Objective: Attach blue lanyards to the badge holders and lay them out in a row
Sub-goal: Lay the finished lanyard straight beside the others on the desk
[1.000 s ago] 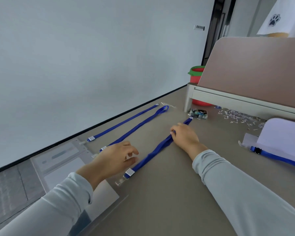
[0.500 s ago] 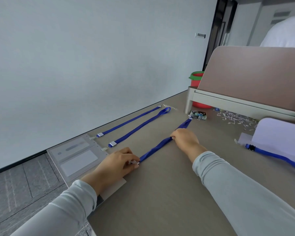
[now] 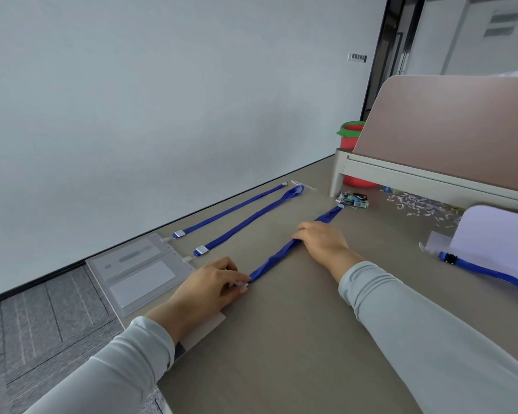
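Two blue lanyards (image 3: pixel 237 204) (image 3: pixel 251 218) lie side by side on the grey table (image 3: pixel 281 339), each clipped to a clear badge holder (image 3: pixel 132 256) (image 3: pixel 144 282) at the table's left edge. A third blue lanyard (image 3: pixel 274 259) stretches between my hands. My left hand (image 3: pixel 213 289) pinches its white clip end and covers most of a third badge holder (image 3: pixel 205 327). My right hand (image 3: pixel 320 240) grips the strap near its middle, and the far end of that strap reaches towards a small packet (image 3: pixel 353 200).
Another blue lanyard with a black buckle (image 3: pixel 488 271) lies at the right, beside a white sheet (image 3: pixel 497 234) and a clear holder (image 3: pixel 437 240). A pink desk divider (image 3: pixel 446 130) stands at the back, with paper scraps (image 3: pixel 416 204) below it and a red bucket (image 3: pixel 350 135) behind.
My left hand has closed on the third lanyard's clip end and drawn it back. The strap, slack and kinked before, now lies nearly straight. My right hand stays on the strap.
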### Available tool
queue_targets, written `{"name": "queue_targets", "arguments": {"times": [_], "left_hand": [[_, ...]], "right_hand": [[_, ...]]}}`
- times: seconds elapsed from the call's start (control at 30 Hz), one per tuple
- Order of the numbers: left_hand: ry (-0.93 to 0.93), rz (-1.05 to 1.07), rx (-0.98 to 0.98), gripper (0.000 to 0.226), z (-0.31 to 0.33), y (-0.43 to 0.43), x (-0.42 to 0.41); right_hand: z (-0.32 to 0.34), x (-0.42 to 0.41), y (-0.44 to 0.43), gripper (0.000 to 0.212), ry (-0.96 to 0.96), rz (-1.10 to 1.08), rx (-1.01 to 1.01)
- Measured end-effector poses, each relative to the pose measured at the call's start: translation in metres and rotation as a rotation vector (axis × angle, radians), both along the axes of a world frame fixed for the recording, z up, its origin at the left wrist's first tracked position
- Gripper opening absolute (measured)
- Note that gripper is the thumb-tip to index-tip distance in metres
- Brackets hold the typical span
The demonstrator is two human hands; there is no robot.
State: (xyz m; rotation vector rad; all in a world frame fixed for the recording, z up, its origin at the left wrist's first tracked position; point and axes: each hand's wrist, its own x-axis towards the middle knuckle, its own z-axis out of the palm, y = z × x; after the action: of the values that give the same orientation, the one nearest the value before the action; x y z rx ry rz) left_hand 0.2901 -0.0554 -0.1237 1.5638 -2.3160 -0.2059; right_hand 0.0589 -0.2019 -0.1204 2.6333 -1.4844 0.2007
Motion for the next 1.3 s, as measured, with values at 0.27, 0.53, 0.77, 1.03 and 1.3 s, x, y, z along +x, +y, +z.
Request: {"name": "queue_targets", "arguments": {"times": [0.27,0.53,0.77,1.03,1.3], "left_hand": [[0.003,-0.002,0.001,0.031,0.000,0.000,0.000],[-0.019,0.002,0.020,0.032,0.002,0.002,-0.001],[-0.117,0.002,0.017,0.035,0.003,0.001,-0.001],[-0.309,0.003,0.090,0.047,0.012,0.010,-0.001],[-0.234,-0.034,0.168,0.078,0.005,0.039,0.014]], "right_hand": [[-0.005,0.001,-0.002,0.029,-0.030,-0.075,-0.054],[-0.008,0.003,0.002,0.025,-0.053,-0.123,-0.079],[-0.010,0.002,0.018,0.036,-0.309,-0.244,0.054],[-0.012,0.015,0.022,0.090,-0.217,-0.299,0.257],[-0.006,0.023,0.016,0.096,-0.014,-0.283,0.349]]}}
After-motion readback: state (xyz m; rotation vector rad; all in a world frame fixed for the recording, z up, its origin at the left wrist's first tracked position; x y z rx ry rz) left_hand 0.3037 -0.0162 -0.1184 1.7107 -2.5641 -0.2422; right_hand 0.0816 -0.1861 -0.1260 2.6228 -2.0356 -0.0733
